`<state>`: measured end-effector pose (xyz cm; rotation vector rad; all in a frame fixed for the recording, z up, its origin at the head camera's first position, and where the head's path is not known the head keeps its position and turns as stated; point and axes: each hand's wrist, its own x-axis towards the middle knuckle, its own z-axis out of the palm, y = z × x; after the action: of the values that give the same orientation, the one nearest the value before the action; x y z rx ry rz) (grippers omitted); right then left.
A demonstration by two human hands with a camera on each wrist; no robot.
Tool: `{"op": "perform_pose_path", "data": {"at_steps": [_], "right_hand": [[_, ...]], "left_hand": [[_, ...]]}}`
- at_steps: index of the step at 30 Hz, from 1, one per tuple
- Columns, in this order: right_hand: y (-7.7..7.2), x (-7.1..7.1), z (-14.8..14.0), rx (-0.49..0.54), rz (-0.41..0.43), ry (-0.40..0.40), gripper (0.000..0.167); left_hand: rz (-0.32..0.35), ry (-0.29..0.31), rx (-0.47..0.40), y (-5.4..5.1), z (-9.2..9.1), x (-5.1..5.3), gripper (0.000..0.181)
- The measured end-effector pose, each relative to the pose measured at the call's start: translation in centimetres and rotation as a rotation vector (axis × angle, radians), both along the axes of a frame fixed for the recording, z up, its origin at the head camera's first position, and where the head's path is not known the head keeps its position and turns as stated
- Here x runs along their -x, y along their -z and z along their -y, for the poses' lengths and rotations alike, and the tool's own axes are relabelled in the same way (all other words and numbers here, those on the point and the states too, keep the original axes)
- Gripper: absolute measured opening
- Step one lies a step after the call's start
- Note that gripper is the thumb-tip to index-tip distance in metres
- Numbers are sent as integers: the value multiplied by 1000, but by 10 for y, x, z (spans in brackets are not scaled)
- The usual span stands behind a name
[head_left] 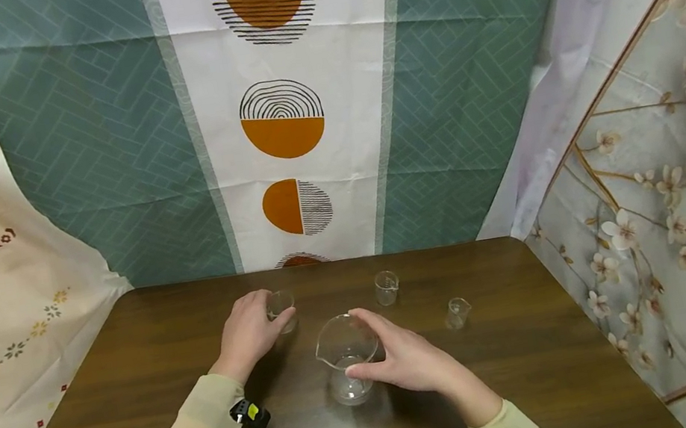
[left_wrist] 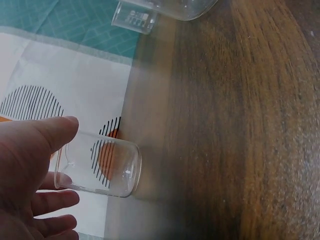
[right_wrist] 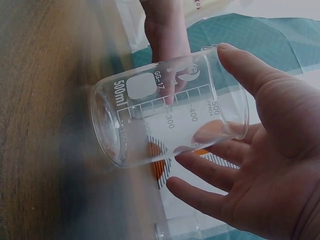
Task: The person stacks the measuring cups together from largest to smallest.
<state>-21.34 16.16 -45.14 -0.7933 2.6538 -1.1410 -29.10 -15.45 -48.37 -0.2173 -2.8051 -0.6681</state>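
My right hand [head_left: 408, 358] holds a large clear glass beaker [head_left: 348, 357] near its rim, thumb on one side and fingers on the other. White printing on this beaker [right_wrist: 170, 107] reads 500ml, and it looks empty and upright at the tabletop. Farther back on the left, my left hand [head_left: 250, 332] has its thumb and fingers about the rim of a smaller clear beaker [head_left: 288, 322]. The left wrist view shows this smaller beaker [left_wrist: 107, 165] upright with the thumb at its side; one finger shows through the glass.
Two small beakers stand apart on the brown wooden table [head_left: 521, 381]: one behind the large beaker, a small glass beaker [head_left: 386, 288], and a smaller beaker [head_left: 458, 313] farther right. A patterned curtain [head_left: 98, 134] hangs behind the table's back edge, with cloths at both sides.
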Motion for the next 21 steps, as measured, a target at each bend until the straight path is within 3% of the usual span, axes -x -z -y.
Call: {"op": "perform_pose_path", "data": {"at_steps": [9,21], "right_hand": [[-2,-1,1,-9,-13,3,89],[1,1,0,-5,-19,5,87]], "left_hand": [[23,-16,17,-3,0,-1,64],[0,-3,18,-1,4,-4,65]]}}
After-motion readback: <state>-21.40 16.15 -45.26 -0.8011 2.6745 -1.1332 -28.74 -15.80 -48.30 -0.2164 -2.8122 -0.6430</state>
